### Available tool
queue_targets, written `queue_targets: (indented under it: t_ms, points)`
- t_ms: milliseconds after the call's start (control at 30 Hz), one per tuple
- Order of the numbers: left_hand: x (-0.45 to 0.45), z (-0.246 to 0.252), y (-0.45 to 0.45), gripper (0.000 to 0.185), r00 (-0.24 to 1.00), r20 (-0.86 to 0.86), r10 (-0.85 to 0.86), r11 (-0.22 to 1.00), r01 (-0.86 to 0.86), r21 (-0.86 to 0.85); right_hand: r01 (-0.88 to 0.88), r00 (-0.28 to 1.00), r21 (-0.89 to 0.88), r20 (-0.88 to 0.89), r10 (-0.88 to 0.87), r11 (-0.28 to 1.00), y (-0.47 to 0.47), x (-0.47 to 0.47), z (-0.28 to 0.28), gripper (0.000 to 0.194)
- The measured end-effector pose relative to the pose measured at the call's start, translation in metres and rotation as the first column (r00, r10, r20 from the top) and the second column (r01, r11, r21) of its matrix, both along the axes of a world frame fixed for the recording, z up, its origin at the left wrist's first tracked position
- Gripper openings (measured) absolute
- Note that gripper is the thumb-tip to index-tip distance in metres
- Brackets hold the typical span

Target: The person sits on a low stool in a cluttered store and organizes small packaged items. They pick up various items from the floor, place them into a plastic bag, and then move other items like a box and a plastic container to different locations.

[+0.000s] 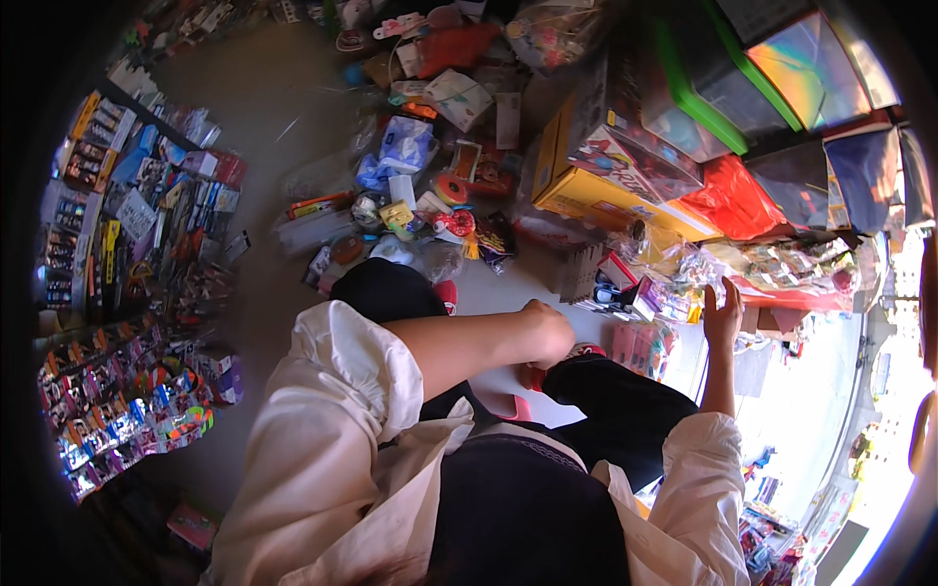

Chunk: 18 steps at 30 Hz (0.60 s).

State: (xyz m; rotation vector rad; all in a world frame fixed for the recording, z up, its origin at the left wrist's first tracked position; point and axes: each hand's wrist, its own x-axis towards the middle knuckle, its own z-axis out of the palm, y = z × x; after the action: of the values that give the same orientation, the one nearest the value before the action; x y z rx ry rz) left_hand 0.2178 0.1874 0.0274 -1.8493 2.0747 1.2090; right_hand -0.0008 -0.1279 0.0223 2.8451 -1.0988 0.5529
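Observation:
My left hand (548,335) is curled, its forearm reaching across above my lap near my red shoe (586,351). Its palm side is hidden, so anything in it cannot be seen. To the right my right hand (722,313) is raised with thumb and fingers apart, and nothing shows between them. Clear-wrapped packages (685,275) lie just beside its fingertips; whether it touches them is unclear. A boxed item (648,297) and a red-edged box (618,271) stand close by, left of that hand.
Loose toys and packets, with a red donut-shaped item (460,223) and a blue-white package (407,143), cover the floor ahead. A yellow carton (615,201), green-rimmed bins (707,121) and a red bag (733,199) are stacked at right. Packed display goods (110,249) line the left.

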Motion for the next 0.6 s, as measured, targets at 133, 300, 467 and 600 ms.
queue_targets:
  t_ms: [133, 300, 467, 600]
  points:
    - [0.000, 0.002, 0.000, 0.020, 1.000, 0.015, -0.023, 1.000, 0.023, 0.014, -0.033, 0.999, 0.011, 0.010, 0.033, 0.999, 0.017, -0.008, 0.010, 0.041]
    - [-0.004, 0.010, 0.003, 0.029, 0.999, 0.038, -0.009, 1.000, 0.009, 0.000, 0.116, 0.993, 0.072, -0.029, -0.115, 0.991, 0.031, -0.060, 0.016, 0.040]
    - [-0.011, 0.005, 0.007, 0.030, 0.996, 0.078, -0.041, 0.997, 0.046, -0.063, 0.390, 0.903, 0.154, -0.258, -0.344, 0.908, 0.045, -0.145, 0.014, 0.048]
    - [-0.032, -0.007, 0.009, 0.025, 0.992, 0.117, -0.054, 0.990, 0.069, -0.127, 0.521, 0.854, 0.468, -0.282, -0.438, 0.714, 0.075, -0.180, 0.005, 0.062]
